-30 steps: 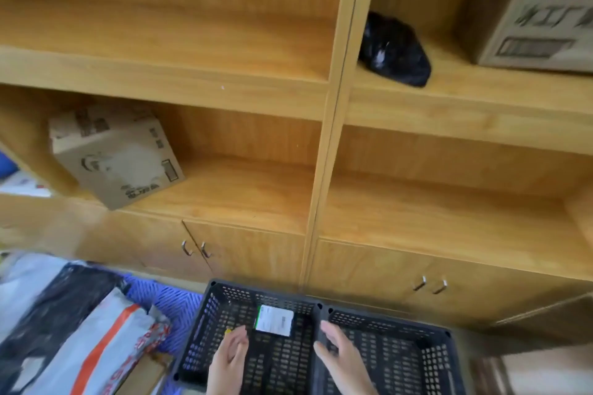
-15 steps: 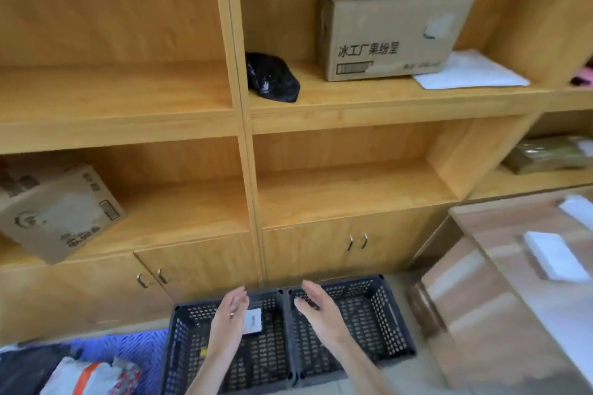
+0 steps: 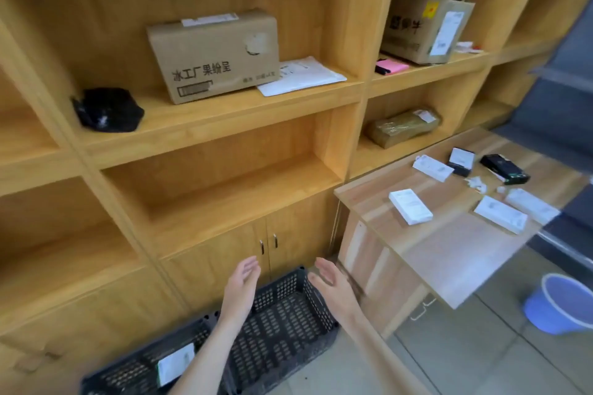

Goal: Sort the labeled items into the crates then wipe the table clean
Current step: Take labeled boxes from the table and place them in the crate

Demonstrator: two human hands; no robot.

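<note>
Just both hands, left [image 3: 241,282] and right [image 3: 330,282], spread wide and bare, above the crate's rim [image 3: 300,272], near the table edge [image 3: 378,234].

Single head view, worn camera, wide-angle, tilted clockwise so verticals lean. It looks forward and down from standing height toward a wooden shelf unit [image 3: 199,138] filling the upper left and centre of the frame. Both hands enter from the bottom edge, nearest the lens: left hand [image 3: 240,292], right hand [image 3: 333,289], above the crates [image 3: 282,324] on the floor at lower centre. The table [image 3: 449,253] lies at middle right, farther off; a bucket [image 3: 561,305] sits at lower right. Only 1 view is given.
</note>
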